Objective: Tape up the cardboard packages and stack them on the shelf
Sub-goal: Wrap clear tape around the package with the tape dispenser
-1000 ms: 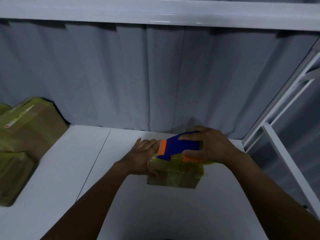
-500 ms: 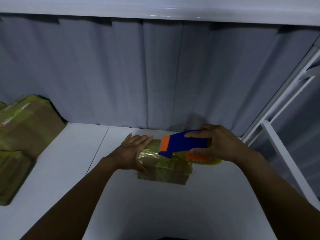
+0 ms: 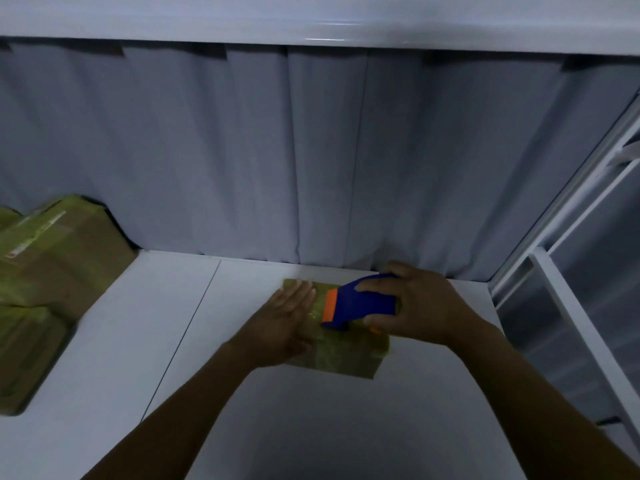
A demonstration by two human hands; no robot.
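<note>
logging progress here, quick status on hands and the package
Left hand flat on small package, steadying it. Right hand grips blue tape dispenser on package top. Taped packages stacked far left, apart from the work.

- One head-worn, wide-angle view looks forward and down onto the white shelf [image 3: 104, 341] from close range.
- It faces the grey curtain [image 3: 242, 150] behind; dim light makes depth perhaps unreliable.

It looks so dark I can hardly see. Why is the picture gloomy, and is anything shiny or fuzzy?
Head view: dim, bluish light throughout; a glare streak on the glossy white upper shelf edge; a faint glint on the yellowish taped cardboard package beside the blue-and-orange plastic tape dispenser; the left hand looks slightly blurred.
</note>
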